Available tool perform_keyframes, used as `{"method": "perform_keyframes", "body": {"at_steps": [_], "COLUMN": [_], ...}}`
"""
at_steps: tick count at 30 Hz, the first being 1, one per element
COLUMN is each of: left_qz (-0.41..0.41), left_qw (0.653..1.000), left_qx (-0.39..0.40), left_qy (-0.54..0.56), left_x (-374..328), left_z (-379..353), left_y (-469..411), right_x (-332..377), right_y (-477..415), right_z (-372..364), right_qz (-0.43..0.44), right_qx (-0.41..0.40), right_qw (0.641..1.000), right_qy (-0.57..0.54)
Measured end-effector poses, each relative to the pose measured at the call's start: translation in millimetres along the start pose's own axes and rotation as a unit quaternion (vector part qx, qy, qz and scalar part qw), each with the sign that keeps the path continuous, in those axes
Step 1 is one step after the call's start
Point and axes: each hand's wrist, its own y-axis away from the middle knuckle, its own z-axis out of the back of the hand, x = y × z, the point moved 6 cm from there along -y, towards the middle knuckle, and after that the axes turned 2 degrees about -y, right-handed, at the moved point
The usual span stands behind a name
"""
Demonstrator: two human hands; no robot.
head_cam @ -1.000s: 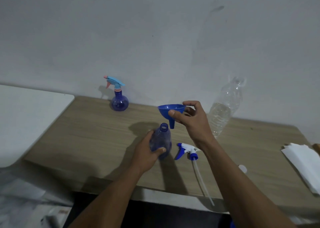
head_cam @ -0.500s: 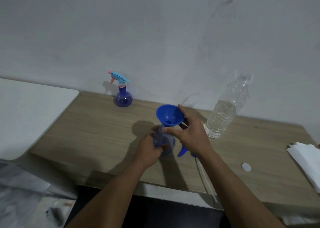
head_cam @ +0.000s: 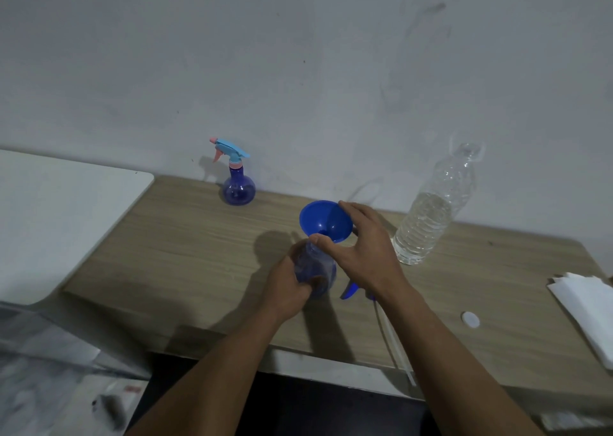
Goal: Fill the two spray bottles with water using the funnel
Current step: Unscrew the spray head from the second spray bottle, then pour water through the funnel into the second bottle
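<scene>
An open blue spray bottle point(head_cam: 315, 266) stands near the middle of the wooden table point(head_cam: 185, 246), gripped around its body by my left hand point(head_cam: 292, 283). A blue funnel point(head_cam: 323, 220) sits in its neck, its rim pinched by the thumb and fingers of my right hand point(head_cam: 361, 246). The bottle's blue-and-white spray head point(head_cam: 353, 291) with its long tube lies on the table under my right wrist, mostly hidden. A second blue spray bottle point(head_cam: 238, 187) with a light-blue and pink head stands at the back by the wall. A clear water bottle point(head_cam: 431, 213), uncapped and partly full, stands at the right.
A small white cap point(head_cam: 470, 319) lies on the table right of my right arm. A stack of white paper point(head_cam: 590, 309) rests at the right edge. A white surface point(head_cam: 56, 216) adjoins the table on the left. The grey wall runs close behind.
My right hand brought the funnel down from above the bottle and set its spout into the neck. My left hand has stayed on the bottle. The view shifted slightly.
</scene>
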Motion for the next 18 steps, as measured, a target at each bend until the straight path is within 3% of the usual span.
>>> {"method": "perform_keyframes", "body": {"at_steps": [11,15,18], "left_qz": [0.004,0.016,0.011], "left_qw": [0.993,0.997,1.000], "left_qx": [0.006,0.026,-0.023], "left_qy": [-0.117,-0.068,-0.005], "left_x": [4.6,-1.9,-19.9], "left_z": [7.7,11.0,22.9], "left_y": [-4.7,-1.0,8.8], "right_x": [9.2,9.3,5.8], "right_y": [1.3,6.8,10.8], "right_z": [0.6,6.8,24.6], "right_qz": [-0.031,-0.043,-0.038], "right_qx": [-0.024,-0.040,-0.090], "right_qw": [0.998,0.998,0.995], "right_qy": [0.042,0.036,0.027]}}
